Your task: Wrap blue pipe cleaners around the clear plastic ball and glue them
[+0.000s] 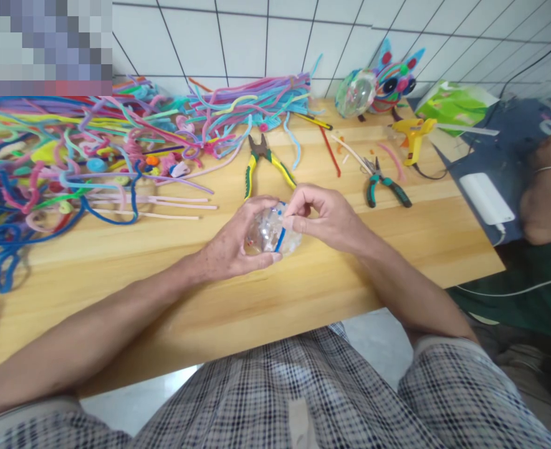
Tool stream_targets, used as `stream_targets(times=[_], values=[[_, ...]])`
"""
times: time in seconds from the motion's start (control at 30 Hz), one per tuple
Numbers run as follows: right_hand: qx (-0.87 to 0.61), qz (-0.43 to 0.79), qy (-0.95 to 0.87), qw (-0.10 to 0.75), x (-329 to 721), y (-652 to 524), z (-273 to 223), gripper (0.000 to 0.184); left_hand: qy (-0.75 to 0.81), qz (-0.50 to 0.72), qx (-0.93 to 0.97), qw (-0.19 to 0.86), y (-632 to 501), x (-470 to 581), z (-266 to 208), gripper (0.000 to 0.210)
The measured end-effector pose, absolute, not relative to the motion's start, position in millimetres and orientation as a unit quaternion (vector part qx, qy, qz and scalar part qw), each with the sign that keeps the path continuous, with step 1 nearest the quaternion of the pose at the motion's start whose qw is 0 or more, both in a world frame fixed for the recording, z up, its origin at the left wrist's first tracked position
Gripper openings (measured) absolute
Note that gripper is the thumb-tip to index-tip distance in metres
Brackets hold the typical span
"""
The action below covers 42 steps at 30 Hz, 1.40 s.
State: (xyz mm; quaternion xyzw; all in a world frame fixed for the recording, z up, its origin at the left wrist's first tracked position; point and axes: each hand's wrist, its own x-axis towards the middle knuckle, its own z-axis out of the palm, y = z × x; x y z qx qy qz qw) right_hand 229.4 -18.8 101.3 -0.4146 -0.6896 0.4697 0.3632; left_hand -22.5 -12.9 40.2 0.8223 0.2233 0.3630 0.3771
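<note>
My left hand [238, 243] is wrapped around a clear, rounded plastic piece [266, 234], holding it just above the table near its middle. A dark blue strip [280, 239], which looks like pipe cleaner, runs across the plastic, and a small blue spot shows beside it. Against the upper side of the plastic, my right hand [320, 218] has thumb and forefinger pinched together. What lies between those fingertips is too small or hidden to tell. Cutting pliers with yellow-green handles [252, 178] lie just beyond my hands.
Piled pipe cleaners [93, 149] cover the left and back. At the right are small teal-handled pliers [388, 187], a yellow glue gun [413, 138], a colourful eared figure [397, 84] and a green packet [457, 106]. Another person's arm [549, 193] rests beside a white power bank [487, 198].
</note>
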Motion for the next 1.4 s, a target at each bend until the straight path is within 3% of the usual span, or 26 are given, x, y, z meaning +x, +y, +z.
stream_targets(times=[0.17, 0.37, 0.6, 0.8, 1.13, 1.4], values=[[-0.426, 0.477, -0.680, 0.359, 228, -19, 102, 0.030, 0.228, 0.378, 0.816, 0.373, -12, -21, 34, 0.087], [-0.430, 0.460, -0.679, 0.378, 229, -17, 100, 0.038, 0.226, 0.394, 0.827, 0.331, -9, -19, 29, 0.096], [-0.363, 0.291, -0.760, 0.454, 226, -26, 109, 0.025, 0.245, 0.396, 0.831, 0.304, -6, -18, 30, 0.088], [-0.335, 0.193, -0.809, 0.443, 218, -38, 115, 0.014, 0.251, 0.406, 0.833, 0.281, -6, -13, 31, 0.087], [-0.464, 0.340, -0.692, 0.436, 219, -19, 101, 0.041, 0.222, 0.418, 0.838, 0.272, -7, -15, 25, 0.093], [-0.464, 0.403, -0.669, 0.418, 218, -21, 99, 0.041, 0.224, 0.429, 0.835, 0.264, -9, -16, 23, 0.098]])
